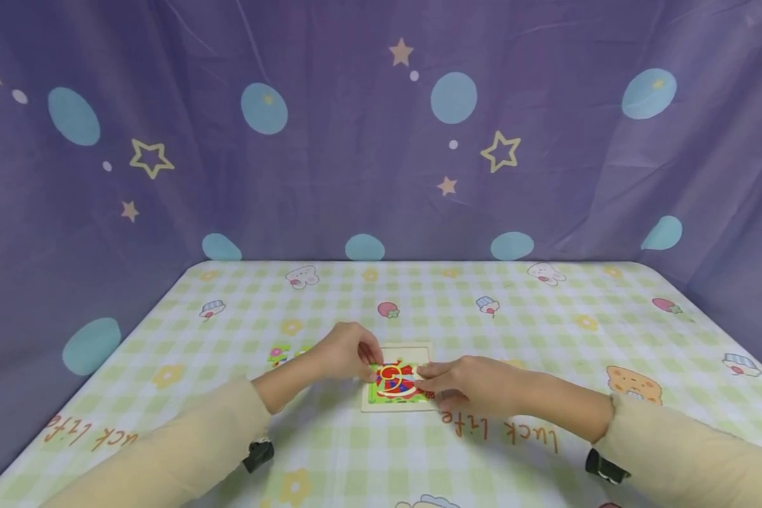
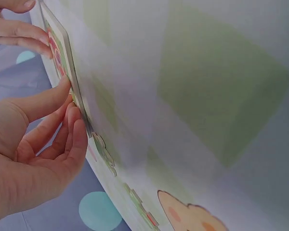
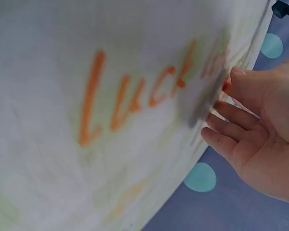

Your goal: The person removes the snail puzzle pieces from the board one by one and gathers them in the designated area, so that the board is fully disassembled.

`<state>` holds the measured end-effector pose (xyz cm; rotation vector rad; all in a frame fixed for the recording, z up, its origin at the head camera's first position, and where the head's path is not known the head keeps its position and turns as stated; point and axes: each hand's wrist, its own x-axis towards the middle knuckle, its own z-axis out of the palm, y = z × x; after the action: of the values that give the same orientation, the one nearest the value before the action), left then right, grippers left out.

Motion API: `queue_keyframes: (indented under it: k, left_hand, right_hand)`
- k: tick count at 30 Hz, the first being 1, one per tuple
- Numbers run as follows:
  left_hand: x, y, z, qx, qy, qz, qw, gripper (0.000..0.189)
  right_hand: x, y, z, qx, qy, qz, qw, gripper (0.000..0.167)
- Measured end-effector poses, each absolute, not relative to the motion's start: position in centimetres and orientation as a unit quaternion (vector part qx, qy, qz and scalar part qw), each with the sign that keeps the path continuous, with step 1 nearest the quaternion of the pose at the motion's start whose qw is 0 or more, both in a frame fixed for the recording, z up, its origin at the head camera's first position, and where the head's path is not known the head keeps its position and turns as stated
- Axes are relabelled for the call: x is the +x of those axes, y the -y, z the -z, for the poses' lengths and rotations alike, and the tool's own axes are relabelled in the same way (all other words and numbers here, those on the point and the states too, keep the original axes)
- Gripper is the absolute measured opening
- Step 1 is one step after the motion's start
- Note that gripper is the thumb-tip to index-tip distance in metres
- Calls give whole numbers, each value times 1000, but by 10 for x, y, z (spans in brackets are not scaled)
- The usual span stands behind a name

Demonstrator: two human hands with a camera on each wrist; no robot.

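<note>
A wooden puzzle tray [image 1: 408,353] lies on the table. Brightly coloured puzzle pieces [image 1: 394,388], mostly red and green, fill its near part, while bare wood shows along its far side. At the tray's left side, my left hand [image 1: 344,355] pinches a puzzle piece between thumb and fingers; the fingers largely cover that piece. In the left wrist view, the thumb [image 2: 48,101] lies right at the board's edge with the other fingers curled below. From the right, my right hand [image 1: 473,384] touches the pieces with loosely extended fingertips, its palm off the cloth.
Loose puzzle pieces [image 1: 278,354] lie left of the tray, partly behind my left wrist. A checked, printed tablecloth [image 1: 330,451] covers the table. Beyond its far edge hangs a purple curtain [image 1: 355,176]. Dark wrist devices [image 1: 258,455] sit under both cuffs.
</note>
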<state>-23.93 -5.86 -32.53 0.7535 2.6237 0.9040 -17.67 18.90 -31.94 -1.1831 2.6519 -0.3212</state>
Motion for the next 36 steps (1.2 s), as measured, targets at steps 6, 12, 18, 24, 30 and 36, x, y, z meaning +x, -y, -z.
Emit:
queue_keyframes:
  k: [6,12,18,24,30,36]
  left_hand:
    - [-240,58,323,244,-905,-318,142,17]
    - [-239,55,322,238,-904,-322,150,18]
    - [-241,56,323,243,-903,-321,152,18]
    - [-244,57,324,245,-904,-312,159,18]
    - [-246,55,322,239,-910,-293,172,16]
    - [-246,53,318,224,-915,-291,166,6]
  right_hand:
    - [-180,-187,309,-399,-904,93,126,45]
    - [-178,-176,315,-422,-892,93,128,51]
    - [-179,-166,320,-462,-873,94,126,54]
    - [-179,-164,323,-467,-864,106,152,55]
    - [-179,-164,324,-468,-861,112,163,53]
    - [-180,-163,322,-459,-867,105,166,52]
